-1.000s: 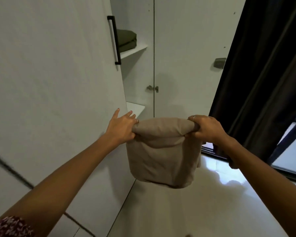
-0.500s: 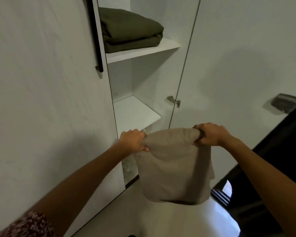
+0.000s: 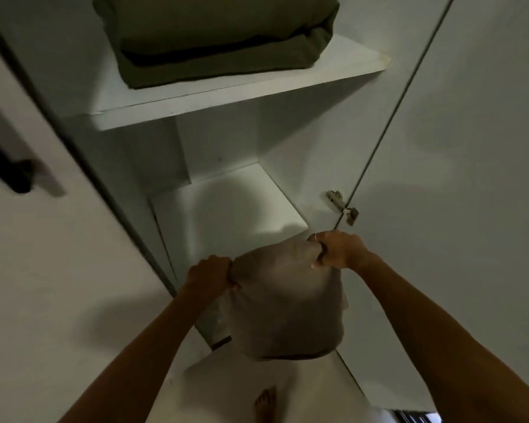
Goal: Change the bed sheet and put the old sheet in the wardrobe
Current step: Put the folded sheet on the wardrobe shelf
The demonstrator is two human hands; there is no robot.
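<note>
Beige folded sheet is hanging from my left hand and right hand, both gripping its top edge, just short of the bare lower shelf; stowing it is still pending, below the olive bedding.

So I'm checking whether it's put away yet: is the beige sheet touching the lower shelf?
Apart. The head view shows the beige sheet hanging from both hands in front of and below the lower shelf.
</note>
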